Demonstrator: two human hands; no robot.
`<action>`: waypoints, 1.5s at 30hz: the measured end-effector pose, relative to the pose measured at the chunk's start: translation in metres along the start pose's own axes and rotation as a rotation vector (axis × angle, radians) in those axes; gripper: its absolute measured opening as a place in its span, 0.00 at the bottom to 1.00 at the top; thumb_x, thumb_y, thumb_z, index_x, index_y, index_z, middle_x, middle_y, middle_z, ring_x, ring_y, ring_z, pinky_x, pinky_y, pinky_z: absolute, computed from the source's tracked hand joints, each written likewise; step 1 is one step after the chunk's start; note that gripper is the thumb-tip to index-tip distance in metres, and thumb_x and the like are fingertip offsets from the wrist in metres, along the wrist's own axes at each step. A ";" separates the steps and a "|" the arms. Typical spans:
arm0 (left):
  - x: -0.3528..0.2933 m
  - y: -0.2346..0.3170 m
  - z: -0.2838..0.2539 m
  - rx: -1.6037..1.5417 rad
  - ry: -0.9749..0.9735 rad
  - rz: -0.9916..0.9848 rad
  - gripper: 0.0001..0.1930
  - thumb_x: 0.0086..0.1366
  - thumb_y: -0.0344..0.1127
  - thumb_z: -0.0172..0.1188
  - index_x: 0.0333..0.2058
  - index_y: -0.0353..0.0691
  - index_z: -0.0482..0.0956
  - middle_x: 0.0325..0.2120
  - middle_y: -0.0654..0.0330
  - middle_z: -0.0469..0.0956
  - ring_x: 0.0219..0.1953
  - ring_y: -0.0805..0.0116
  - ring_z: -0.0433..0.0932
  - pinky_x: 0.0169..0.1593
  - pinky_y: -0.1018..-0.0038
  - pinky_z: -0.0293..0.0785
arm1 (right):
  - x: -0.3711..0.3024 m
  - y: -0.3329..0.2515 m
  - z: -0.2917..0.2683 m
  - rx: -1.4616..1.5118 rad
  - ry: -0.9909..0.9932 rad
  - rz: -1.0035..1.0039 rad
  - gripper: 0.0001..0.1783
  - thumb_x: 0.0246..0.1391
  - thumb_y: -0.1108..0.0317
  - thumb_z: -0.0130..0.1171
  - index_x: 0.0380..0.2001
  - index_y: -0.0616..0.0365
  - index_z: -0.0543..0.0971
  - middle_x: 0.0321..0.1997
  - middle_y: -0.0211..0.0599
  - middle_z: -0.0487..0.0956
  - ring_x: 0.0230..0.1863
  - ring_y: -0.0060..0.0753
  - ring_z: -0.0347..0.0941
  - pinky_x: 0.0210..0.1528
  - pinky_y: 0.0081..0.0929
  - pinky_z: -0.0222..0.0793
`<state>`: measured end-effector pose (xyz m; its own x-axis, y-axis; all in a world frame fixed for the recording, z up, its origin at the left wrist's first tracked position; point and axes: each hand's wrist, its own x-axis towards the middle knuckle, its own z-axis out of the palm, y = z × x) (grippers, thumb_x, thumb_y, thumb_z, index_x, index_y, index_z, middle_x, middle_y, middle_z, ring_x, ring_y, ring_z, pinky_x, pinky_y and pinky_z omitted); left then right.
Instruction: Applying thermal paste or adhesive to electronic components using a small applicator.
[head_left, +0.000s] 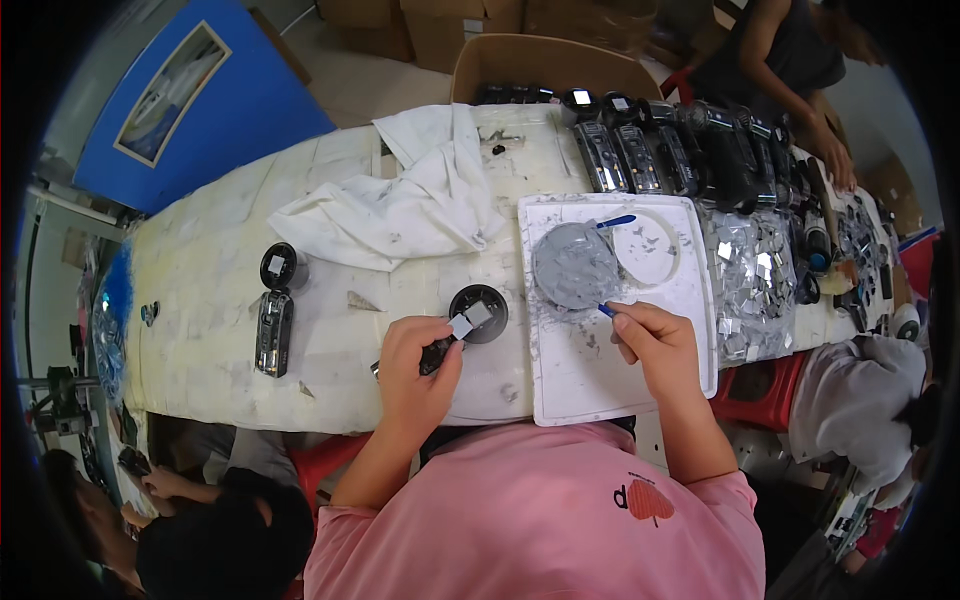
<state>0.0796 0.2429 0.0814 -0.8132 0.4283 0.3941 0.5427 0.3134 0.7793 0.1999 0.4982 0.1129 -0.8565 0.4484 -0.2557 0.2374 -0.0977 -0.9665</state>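
Observation:
My left hand (415, 365) is closed, pinching a small silvery square plate (461, 326) between thumb and fingers. Beside that plate is the round black head of a device (493, 328), with a pale grey square on its face; part of its dark body shows under my fingers. On the right, my right hand (650, 335) grips a small blue-handled tool (606, 310). The tool reaches the edge of a round patch of grey paste (575, 265) on a white tray (620, 398); its far end cannot be made out. A second blue-handled tool (616, 221) rests across the paste's upper edge.
A similar black device (274, 332) lies to the left, below a crumpled white cloth (400, 200). Several more devices (640, 155) line the far right, near a bag of small silvery plates (750, 280). A cardboard box (560, 55) stands beyond. Other people sit around the table.

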 end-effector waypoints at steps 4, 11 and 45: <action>-0.002 -0.002 0.002 0.004 0.007 -0.011 0.15 0.50 0.20 0.65 0.37 0.37 0.75 0.36 0.53 0.77 0.38 0.54 0.76 0.41 0.66 0.72 | 0.006 0.004 -0.005 -0.183 0.045 -0.180 0.11 0.57 0.75 0.60 0.43 0.65 0.82 0.27 0.31 0.76 0.22 0.17 0.67 0.23 0.18 0.61; -0.003 -0.002 0.002 0.053 0.008 0.065 0.14 0.52 0.19 0.63 0.38 0.37 0.75 0.37 0.53 0.76 0.38 0.59 0.76 0.41 0.72 0.72 | 0.007 0.016 -0.016 -0.791 0.200 -0.743 0.12 0.50 0.79 0.63 0.40 0.66 0.81 0.27 0.40 0.75 0.23 0.35 0.71 0.25 0.27 0.66; -0.003 -0.001 0.008 0.115 0.035 0.118 0.15 0.49 0.20 0.64 0.37 0.38 0.75 0.35 0.52 0.75 0.38 0.55 0.75 0.40 0.67 0.72 | 0.152 -0.070 0.020 -1.207 -0.505 -0.593 0.07 0.54 0.74 0.57 0.37 0.61 0.80 0.38 0.42 0.76 0.42 0.48 0.74 0.46 0.36 0.70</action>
<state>0.0833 0.2482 0.0756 -0.7482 0.4390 0.4975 0.6536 0.3583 0.6667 0.0440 0.5558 0.1409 -0.9722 -0.2270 -0.0575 -0.1879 0.9027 -0.3870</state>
